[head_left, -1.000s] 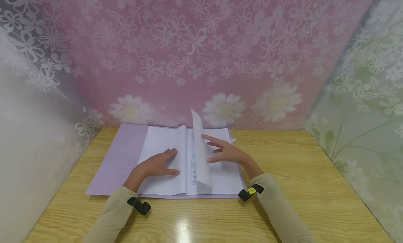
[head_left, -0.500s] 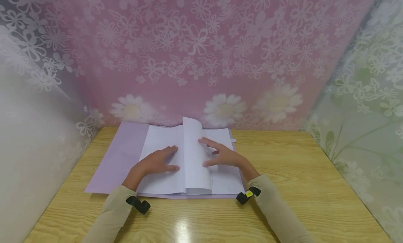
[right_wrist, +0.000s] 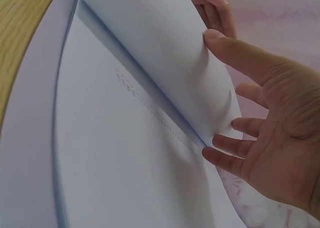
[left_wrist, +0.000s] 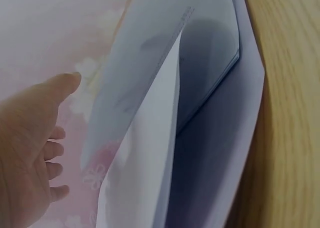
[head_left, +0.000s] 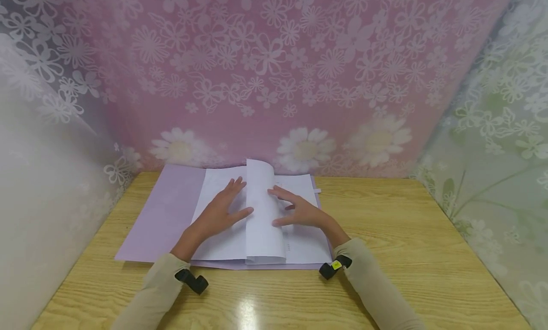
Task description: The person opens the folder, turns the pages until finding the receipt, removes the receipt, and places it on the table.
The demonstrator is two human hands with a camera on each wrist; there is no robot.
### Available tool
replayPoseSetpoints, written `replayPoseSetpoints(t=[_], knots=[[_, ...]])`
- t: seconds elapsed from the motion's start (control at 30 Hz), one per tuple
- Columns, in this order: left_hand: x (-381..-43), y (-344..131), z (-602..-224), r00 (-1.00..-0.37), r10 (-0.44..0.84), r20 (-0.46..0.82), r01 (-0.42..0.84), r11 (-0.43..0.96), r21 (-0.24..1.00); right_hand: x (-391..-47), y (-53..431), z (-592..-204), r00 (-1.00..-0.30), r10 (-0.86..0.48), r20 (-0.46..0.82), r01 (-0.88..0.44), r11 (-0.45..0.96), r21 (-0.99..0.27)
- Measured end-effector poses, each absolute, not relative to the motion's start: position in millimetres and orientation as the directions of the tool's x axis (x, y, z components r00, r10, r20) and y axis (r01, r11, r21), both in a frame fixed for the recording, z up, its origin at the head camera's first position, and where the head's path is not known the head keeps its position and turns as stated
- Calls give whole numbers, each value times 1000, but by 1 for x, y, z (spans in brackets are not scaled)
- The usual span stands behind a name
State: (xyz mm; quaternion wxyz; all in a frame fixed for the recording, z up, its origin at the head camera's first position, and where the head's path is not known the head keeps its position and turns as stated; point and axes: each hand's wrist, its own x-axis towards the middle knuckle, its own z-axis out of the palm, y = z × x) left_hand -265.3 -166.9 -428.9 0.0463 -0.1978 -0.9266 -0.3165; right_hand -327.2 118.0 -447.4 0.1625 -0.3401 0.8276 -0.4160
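While the right hand [head_left: 301, 212], fingers spread, touches the curled page [head_left: 260, 225], the left hand [head_left: 219, 213], also spread, is at its other edge, contact unclear; white sheets [head_left: 222, 248] below both, lilac folder [head_left: 164, 211] underneath, desk [head_left: 394, 220] outermost.

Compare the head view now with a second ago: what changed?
The turning page, nearly upright then, has curled over leftward, hiding the printed column. The left hand has moved farther from the person; the right hand has edged left. The purple folder stays open on the table.
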Motion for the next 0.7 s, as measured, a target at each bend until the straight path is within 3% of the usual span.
replayPoseSetpoints(t=[0.3, 0.7], knots=[[-258, -150, -427, -857, 472, 206, 512, 741, 435, -324, 112, -447, -731, -681, 30, -426, 422, -801], [-257, -150, -437, -873, 482, 75, 465, 775, 427, -319, 106, -450, -733, -678, 53, -429, 401, -810]])
